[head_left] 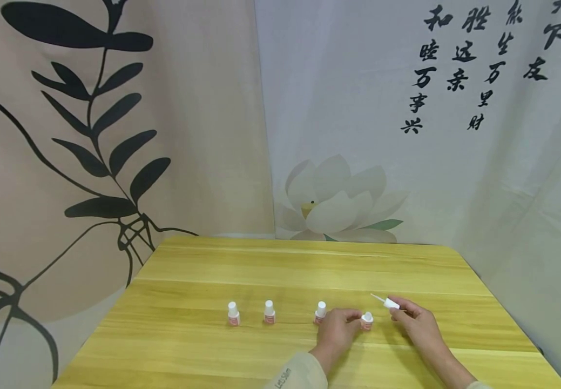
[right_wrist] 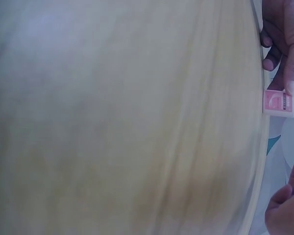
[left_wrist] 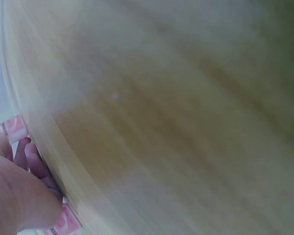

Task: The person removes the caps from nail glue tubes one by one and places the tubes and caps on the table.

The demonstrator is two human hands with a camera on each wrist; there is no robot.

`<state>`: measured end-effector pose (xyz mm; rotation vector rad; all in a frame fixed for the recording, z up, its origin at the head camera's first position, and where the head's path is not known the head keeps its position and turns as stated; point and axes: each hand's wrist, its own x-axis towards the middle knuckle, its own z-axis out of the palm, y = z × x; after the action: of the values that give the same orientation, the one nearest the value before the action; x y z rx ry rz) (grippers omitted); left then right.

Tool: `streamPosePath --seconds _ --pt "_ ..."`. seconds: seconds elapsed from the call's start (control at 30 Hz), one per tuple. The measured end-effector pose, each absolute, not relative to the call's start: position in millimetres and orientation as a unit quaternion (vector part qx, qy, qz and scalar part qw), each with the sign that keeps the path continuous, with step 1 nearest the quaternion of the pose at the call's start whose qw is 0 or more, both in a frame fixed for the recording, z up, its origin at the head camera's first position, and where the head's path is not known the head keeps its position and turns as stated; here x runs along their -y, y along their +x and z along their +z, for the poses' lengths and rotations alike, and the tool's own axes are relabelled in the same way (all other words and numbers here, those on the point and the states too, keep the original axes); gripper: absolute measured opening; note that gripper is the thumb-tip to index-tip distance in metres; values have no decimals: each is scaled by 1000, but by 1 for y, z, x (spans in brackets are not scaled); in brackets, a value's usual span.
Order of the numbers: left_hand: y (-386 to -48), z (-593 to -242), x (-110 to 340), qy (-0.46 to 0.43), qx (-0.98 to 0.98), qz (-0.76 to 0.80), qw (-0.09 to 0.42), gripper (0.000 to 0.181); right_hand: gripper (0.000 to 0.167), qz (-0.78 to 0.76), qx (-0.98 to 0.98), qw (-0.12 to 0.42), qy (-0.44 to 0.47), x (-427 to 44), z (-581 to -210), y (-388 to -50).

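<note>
My left hand (head_left: 337, 331) pinches a small white bottle with a pink label (head_left: 367, 322), which stands uncapped on the table. Its label also shows in the right wrist view, where fingers touch the bottle (right_wrist: 279, 103). To the right and slightly higher, my right hand (head_left: 418, 324) holds a white cap (head_left: 391, 303) between thumb and fingers. A thin applicator stem (head_left: 377, 297) points from the cap up and left, apart from the bottle. Just left of my left hand stands a capped bottle (head_left: 320, 312), partly hidden by that hand.
Two more capped bottles, one at the left (head_left: 234, 314) and one nearer the middle (head_left: 269, 312), stand upright in the same row. They are on a yellow wood-grain table (head_left: 212, 356). Behind its far edge hangs a printed cloth (head_left: 212, 135).
</note>
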<state>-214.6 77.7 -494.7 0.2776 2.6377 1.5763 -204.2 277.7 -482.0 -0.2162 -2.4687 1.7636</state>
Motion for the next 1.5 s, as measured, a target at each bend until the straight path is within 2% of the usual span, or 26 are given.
streamPosePath --seconds 0.67,1.17,1.5 --pt "-214 -493 -77 86 -856 510 23 10 45 580 810 59 -70 -276 -483 -205" --pt "-214 -493 -78 85 -856 509 25 11 41 592 803 42 -62 -276 -480 -205" --pt "-214 -493 -78 77 -859 506 20 10 46 585 807 51 -61 -275 -480 -205"
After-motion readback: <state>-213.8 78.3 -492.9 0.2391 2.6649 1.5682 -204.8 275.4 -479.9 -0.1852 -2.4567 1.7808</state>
